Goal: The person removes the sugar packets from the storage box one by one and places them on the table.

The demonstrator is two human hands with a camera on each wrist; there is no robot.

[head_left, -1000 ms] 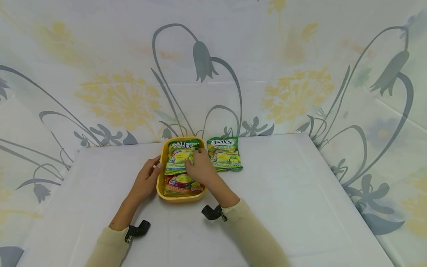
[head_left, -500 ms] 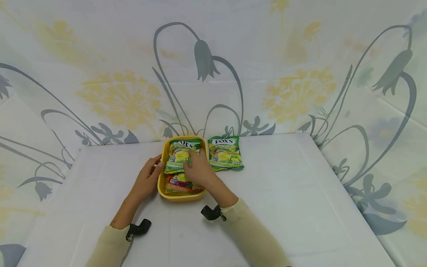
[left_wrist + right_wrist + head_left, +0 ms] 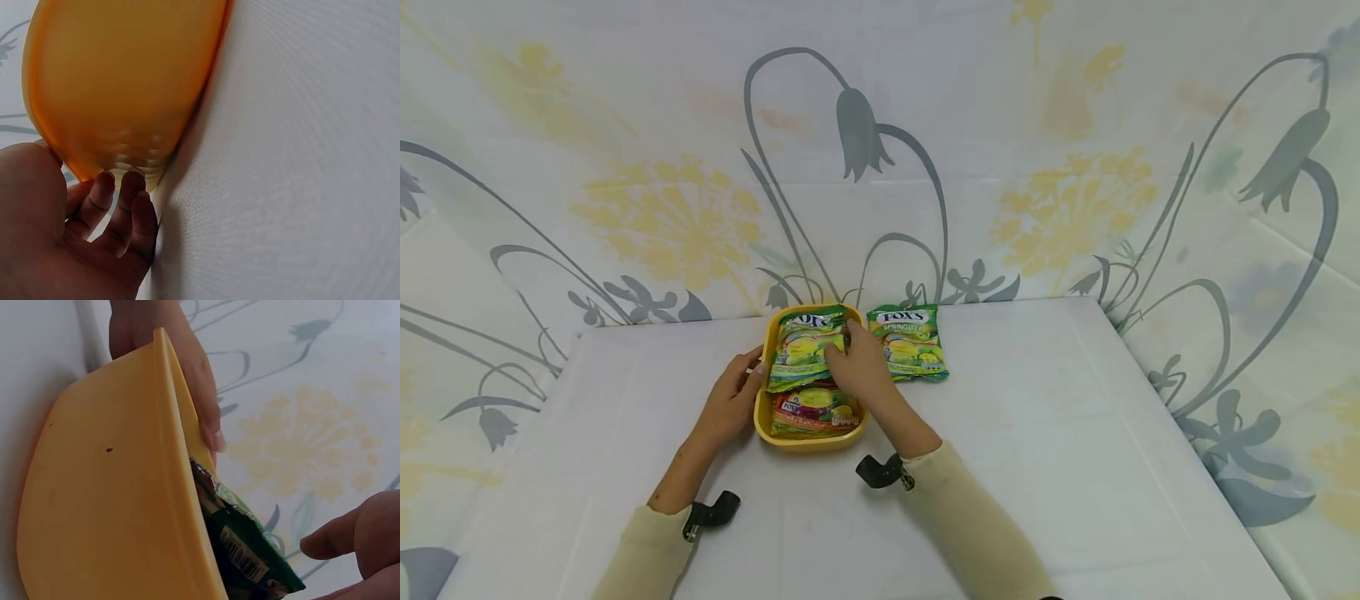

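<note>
A yellow plastic basket (image 3: 808,446) stands near the back of the table. My left hand (image 3: 728,404) grips its left side, thumb over the rim and fingers against the outer wall (image 3: 125,75). Inside, a green Fox's candy packet (image 3: 801,354) lies at the far end, its right edge raised above the rim in the right wrist view. A red-and-yellow candy packet (image 3: 816,412) lies at the near end. My right hand (image 3: 863,362) is at the green packet's right edge. Its thumb (image 3: 331,537) stands apart from the packet; the other fingertips are mostly hidden.
Another green Fox's packet (image 3: 917,346) lies on the table just right of the basket, partly behind my right hand. A white cloth (image 3: 1075,433) covers the table. A flower-printed sheet (image 3: 1045,125) rises behind it.
My right hand has moved slightly right, from over the green packet to its right edge. That packet has shifted a little left and tilted. My left hand keeps its grip on the basket.
</note>
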